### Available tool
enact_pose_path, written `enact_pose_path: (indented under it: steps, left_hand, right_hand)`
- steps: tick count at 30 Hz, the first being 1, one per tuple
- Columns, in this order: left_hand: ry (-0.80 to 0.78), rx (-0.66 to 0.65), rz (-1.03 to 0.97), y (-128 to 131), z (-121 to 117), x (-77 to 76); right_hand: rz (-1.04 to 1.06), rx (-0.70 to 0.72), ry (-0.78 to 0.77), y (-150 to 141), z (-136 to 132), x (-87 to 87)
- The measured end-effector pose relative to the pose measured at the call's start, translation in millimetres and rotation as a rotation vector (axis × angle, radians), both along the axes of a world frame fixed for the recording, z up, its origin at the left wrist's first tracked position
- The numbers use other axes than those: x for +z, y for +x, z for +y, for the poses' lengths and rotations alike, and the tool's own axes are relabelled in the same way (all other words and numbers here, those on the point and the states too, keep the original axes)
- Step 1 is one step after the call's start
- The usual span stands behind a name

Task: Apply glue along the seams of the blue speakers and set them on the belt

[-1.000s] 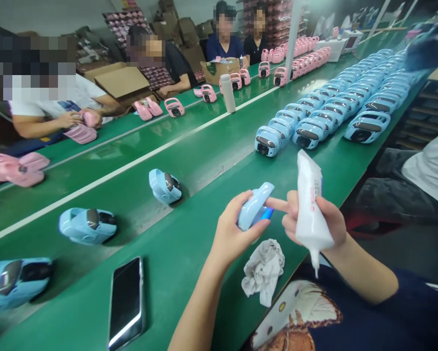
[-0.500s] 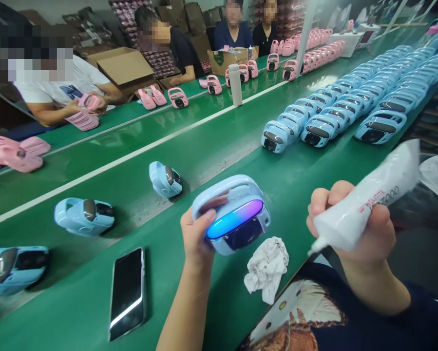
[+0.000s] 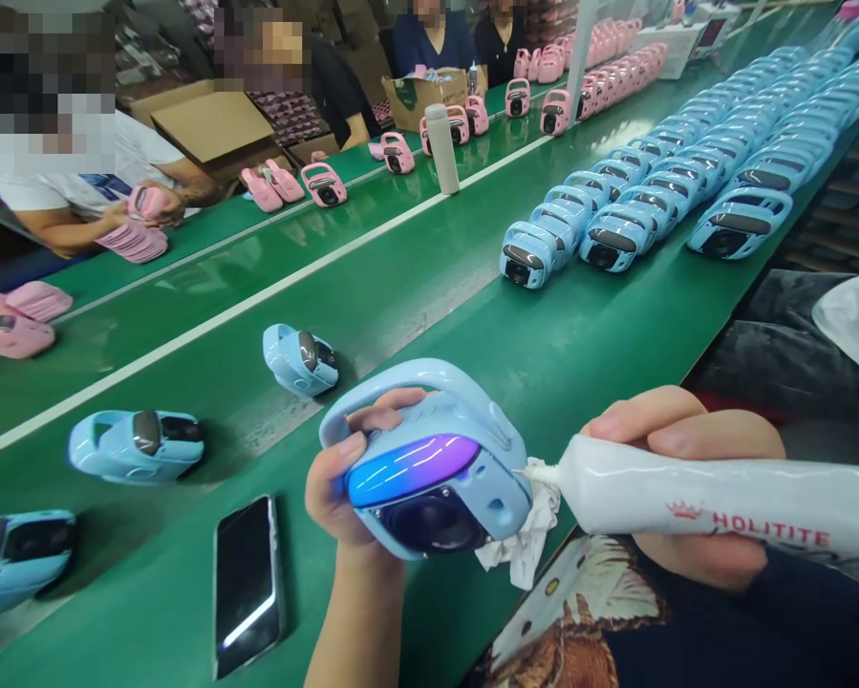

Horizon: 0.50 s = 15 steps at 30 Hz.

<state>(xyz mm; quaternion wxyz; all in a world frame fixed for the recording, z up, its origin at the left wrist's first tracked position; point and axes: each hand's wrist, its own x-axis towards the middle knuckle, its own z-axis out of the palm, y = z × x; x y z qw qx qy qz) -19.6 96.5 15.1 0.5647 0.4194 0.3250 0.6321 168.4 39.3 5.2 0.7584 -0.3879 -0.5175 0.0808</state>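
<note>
My left hand (image 3: 339, 487) grips a light blue portable speaker (image 3: 504, 497) by its handle side, thumb on the shell. The speaker's light strip (image 3: 411, 470) glows blue to purple above a dark round front. In my right hand (image 3: 687, 425) is a white glue tube (image 3: 636, 487) printed HOLITITE, held level with its nozzle pointing left. The nozzle tip is at the right edge of the speaker's front; I cannot tell whether it touches. Behind them a crumpled white tissue (image 3: 504, 554) lies on the green table, partly hidden.
A phone (image 3: 246, 583) lies left of my forearm. Several blue speakers (image 3: 139, 444) stand along the left, and rows of blue speakers (image 3: 612, 234) fill the right. Across the table are pink speakers (image 3: 324, 184), a pale bottle (image 3: 441, 150) and people, one holding a pink part.
The glue tube has moved left and turned level, its nozzle now at the speaker. The speaker has come nearer and turned, showing more of its front and right side.
</note>
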Motion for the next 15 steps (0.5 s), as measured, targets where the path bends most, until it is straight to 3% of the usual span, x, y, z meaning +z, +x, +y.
enact_pose_path:
  steps: [3, 9, 15]
  left_hand:
    - [-0.001, -0.028, -0.012, -2.2, -0.9, -2.8]
    - [-0.042, -0.067, -0.018, -6.3, -3.3, -5.6]
    - [-0.070, -0.041, -0.044, -0.9, -3.8, -0.9]
  right_hand:
    - [0.012, -0.080, 0.057, -9.1, 3.8, 3.6]
    - [-0.101, 0.059, 0.129, -6.7, 3.4, 8.5]
    - [0.108, 0.094, 0.139, -15.5, -0.1, 12.4]
